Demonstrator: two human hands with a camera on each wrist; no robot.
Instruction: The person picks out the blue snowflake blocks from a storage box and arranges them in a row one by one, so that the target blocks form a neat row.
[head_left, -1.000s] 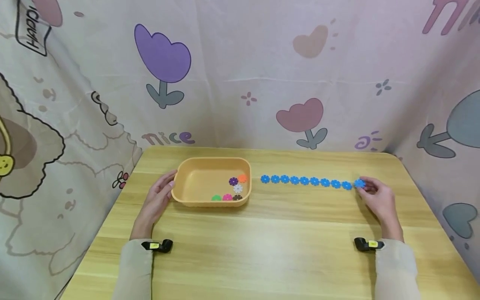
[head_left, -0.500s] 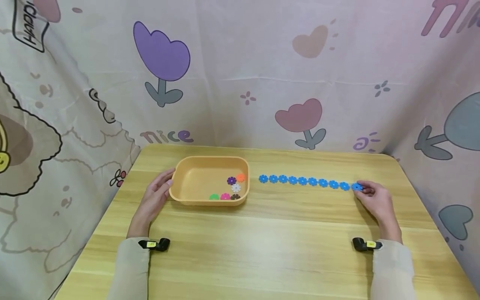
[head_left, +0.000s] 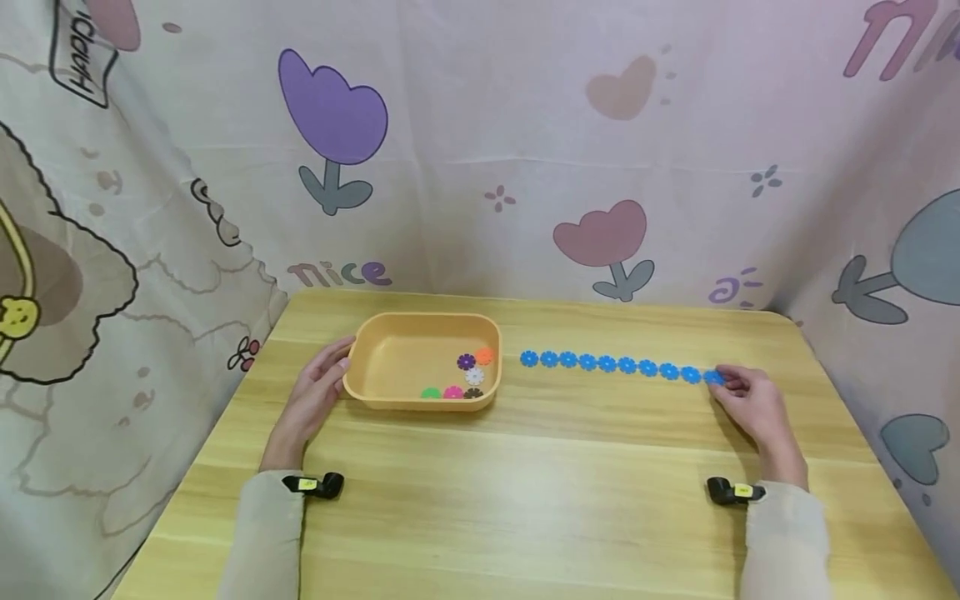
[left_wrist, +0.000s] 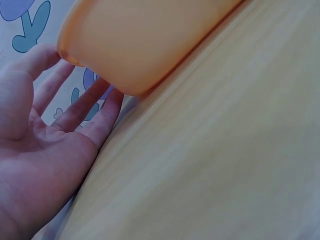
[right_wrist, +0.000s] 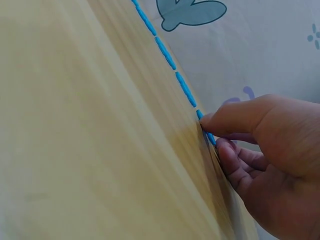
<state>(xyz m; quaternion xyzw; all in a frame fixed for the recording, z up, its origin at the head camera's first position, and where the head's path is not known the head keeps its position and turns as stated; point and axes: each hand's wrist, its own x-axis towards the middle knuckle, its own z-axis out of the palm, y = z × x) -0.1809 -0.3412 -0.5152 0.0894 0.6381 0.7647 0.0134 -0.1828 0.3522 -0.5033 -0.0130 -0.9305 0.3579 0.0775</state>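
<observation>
Blue plastic snowflake discs lie flat in a long row across the right half of the table. At the row's right end my right hand holds the last blue snowflake disc by its edge, level with the tabletop. The right wrist view shows thumb and fingertips at that disc, partly covering it. My left hand rests its fairly straight fingers against the left end of a yellow-orange plastic tray. In the left wrist view the fingertips touch the tray's outer wall.
Inside the tray, toward its right side, lie single discs: orange, purple, white, green, pink and a dark one. A printed curtain hangs behind the wooden table.
My right hand has brought its blue disc slightly down and left, from just above the row's end to flat beside the neighbouring disc. The left hand stays at the tray.
</observation>
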